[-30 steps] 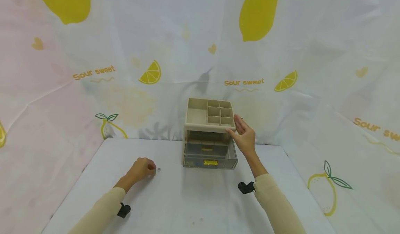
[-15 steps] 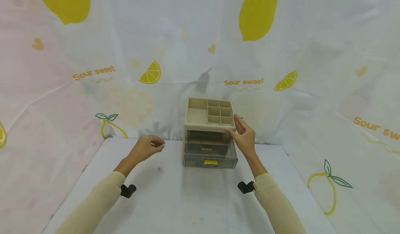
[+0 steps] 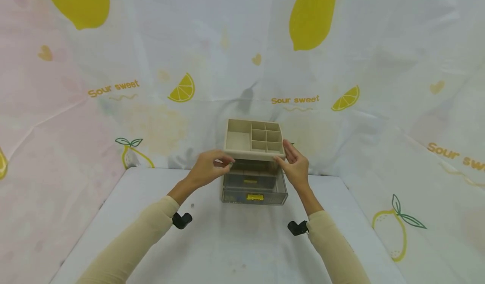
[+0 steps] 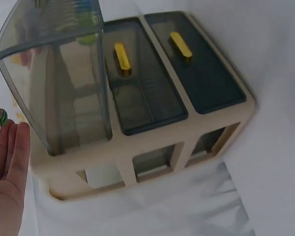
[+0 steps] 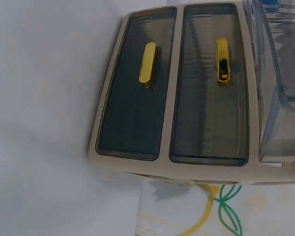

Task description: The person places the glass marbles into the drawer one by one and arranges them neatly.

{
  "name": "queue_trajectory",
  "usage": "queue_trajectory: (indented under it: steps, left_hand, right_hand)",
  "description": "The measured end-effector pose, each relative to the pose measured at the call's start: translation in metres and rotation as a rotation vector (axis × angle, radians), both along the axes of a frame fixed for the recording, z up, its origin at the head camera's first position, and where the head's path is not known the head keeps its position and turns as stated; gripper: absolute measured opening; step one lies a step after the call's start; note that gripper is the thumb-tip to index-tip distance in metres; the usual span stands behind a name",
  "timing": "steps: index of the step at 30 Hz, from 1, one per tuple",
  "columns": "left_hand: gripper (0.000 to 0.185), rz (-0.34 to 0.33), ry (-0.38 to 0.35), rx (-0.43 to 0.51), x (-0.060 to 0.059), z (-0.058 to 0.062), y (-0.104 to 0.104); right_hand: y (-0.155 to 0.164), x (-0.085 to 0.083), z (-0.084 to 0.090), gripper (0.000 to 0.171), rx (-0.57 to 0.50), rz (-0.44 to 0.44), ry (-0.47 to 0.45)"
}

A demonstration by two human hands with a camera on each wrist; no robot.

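Note:
My left hand (image 3: 210, 166) pinches a green-swirled glass marble (image 4: 2, 117) at the upper left front of a beige drawer organizer (image 3: 238, 140). The fingertips are beside the gap above a pulled-out, see-through drawer (image 3: 235, 197). Green and blue bits show at that drawer's far end in the wrist views. My right hand (image 3: 297, 169) holds the organizer's right front corner, thumb on the front edge and fingers along the side. A second small round piece, like a marble (image 3: 192, 205), lies on the table to the left.
Two tinted drawers (image 5: 132, 113) with yellow handles are pushed in. The organizer's top has one large and several small compartments (image 3: 259, 135). It stands near the back of the white table (image 3: 242, 242), before a lemon-printed cloth (image 3: 212, 65).
My left hand has risen from the table with the marble and moved right to the organizer's front. The other small round piece stays on the table. My right hand keeps its place.

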State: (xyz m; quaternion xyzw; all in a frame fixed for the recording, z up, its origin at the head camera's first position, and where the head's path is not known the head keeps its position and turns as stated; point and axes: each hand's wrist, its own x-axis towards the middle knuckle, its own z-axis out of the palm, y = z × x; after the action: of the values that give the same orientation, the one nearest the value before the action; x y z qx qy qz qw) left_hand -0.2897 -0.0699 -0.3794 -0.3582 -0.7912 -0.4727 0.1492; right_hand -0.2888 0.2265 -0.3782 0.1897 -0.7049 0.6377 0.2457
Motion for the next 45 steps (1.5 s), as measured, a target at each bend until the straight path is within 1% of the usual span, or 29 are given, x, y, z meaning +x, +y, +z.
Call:
queue_trajectory:
  steps: [3,8,13,17,20,26,28,32,37,41,45]
  left_hand:
    - [0.015,-0.068,-0.006,-0.024,0.001,0.003,0.016]
    - [0.015,-0.154,-0.030,-0.051,0.002,0.001,0.041]
    - [0.016,-0.207,-0.049,-0.121,0.002,-0.003,0.060]
    - [0.015,-0.239,-0.055,-0.182,0.003,-0.003,0.071]
    - [0.013,-0.272,-0.054,-0.246,0.002,0.000,0.078]
    - [0.015,-0.331,-0.069,-0.452,0.001,0.003,0.095]
    - [0.017,-0.352,-0.075,-0.494,0.000,0.003,0.099]
    - [0.020,-0.377,-0.097,-0.542,-0.004,0.003,0.106]
    - [0.020,-0.389,-0.178,-0.604,-0.008,0.003,0.108]
    - [0.023,-0.373,-0.233,-0.668,-0.008,0.005,0.111]
    - [0.029,-0.336,-0.249,-0.737,-0.008,0.008,0.115]
  right_hand:
    - [0.000,0.000,0.001,0.065,-0.003,-0.003,0.000]
    - [-0.001,0.000,0.002,0.065,-0.005,0.000,0.011]
    - [-0.001,0.001,0.002,0.064,-0.007,0.001,0.000]
    - [-0.001,0.002,0.001,0.064,-0.002,0.006,-0.017]
    - [-0.001,0.001,0.000,0.064,-0.004,0.012,-0.015]
    - [0.000,0.001,-0.001,0.063,-0.002,0.009,-0.007]
    - [0.000,0.001,0.000,0.063,0.001,0.005,-0.009]
    - [-0.001,0.001,0.000,0.063,-0.002,0.010,-0.013]
    - [-0.002,0.002,0.000,0.065,-0.008,0.021,-0.005]
    - [-0.001,0.001,0.000,0.065,-0.013,0.019,0.000]
    - [0.000,0.001,-0.001,0.064,-0.014,0.014,0.004]
